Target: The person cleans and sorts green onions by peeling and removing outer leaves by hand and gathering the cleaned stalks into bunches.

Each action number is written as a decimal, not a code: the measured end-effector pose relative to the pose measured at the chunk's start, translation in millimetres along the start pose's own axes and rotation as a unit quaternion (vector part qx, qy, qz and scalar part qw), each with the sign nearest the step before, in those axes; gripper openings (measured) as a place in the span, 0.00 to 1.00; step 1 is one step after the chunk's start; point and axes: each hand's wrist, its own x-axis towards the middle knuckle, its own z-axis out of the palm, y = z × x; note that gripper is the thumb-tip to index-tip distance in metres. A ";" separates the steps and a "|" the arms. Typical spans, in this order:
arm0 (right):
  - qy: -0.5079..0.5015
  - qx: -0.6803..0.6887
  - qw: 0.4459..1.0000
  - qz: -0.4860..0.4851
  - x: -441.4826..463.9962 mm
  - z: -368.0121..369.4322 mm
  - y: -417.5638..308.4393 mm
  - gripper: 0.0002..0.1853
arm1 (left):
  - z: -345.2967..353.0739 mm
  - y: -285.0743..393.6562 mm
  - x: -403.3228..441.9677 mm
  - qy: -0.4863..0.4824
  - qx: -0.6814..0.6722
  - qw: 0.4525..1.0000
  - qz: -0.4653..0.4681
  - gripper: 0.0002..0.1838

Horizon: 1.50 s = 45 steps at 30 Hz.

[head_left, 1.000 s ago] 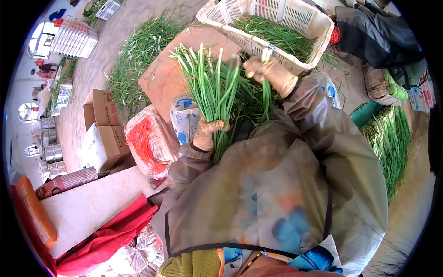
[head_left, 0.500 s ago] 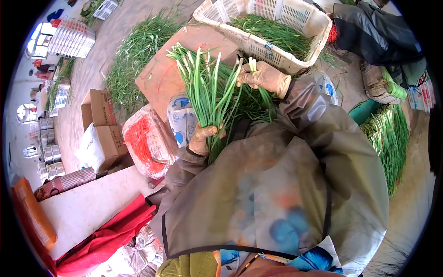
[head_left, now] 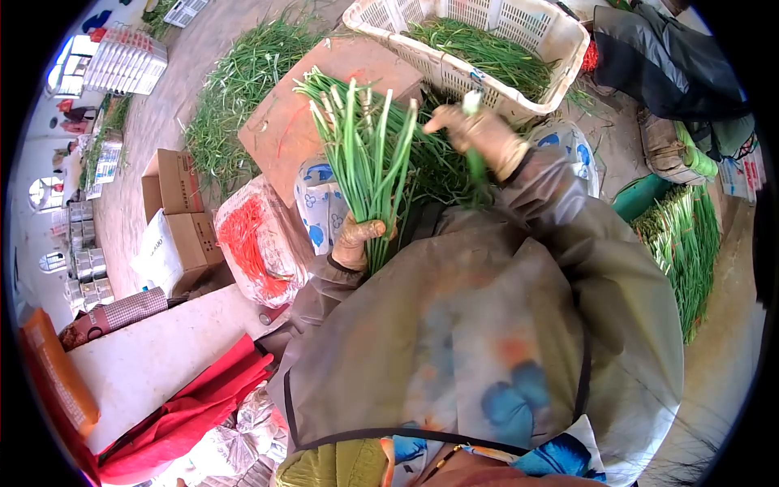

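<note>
My left hand [head_left: 359, 242], in a tan glove, is wrapped round the lower part of a bunch of garlic chives [head_left: 365, 154]. The pale stem ends point up and away from me. To the right, my gloved right hand [head_left: 480, 140] is blurred by motion, apart from the bunch. A few chive stalks [head_left: 474, 101] pass through its grip, white ends up and green leaves hanging below. More loose chives [head_left: 442, 166] lie on my lap between the hands, partly hidden by the bunch.
A white plastic crate [head_left: 560, 93] with chives stands ahead on the right. A brown board [head_left: 284, 101] lies before me. Red ties [head_left: 247, 247] rest on a wrapped block at left, near a cardboard box [head_left: 191, 243]. Heaped greens [head_left: 231, 114] cover floor at left; stacked chives [head_left: 686, 252] lie right.
My right hand has moved right, away from the bunch, carrying a few stalks. My left hand keeps its hold on the bunch in nearly the same place.
</note>
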 end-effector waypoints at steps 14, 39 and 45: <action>0.318 -0.267 0.901 -0.129 42.0 -118.7 -17.3 0.15 | -26.5 15.9 -42.6 -0.117 -0.143 0.977 0.110 0.46; -0.068 -0.495 0.860 -0.105 -4.1 42.3 7.1 0.19 | 27.6 9.8 38.5 0.149 0.053 0.982 0.106 0.24; 0.090 -0.259 0.961 -0.034 23.6 -45.4 35.1 0.11 | 21.0 18.8 19.7 0.064 0.055 0.995 0.044 0.28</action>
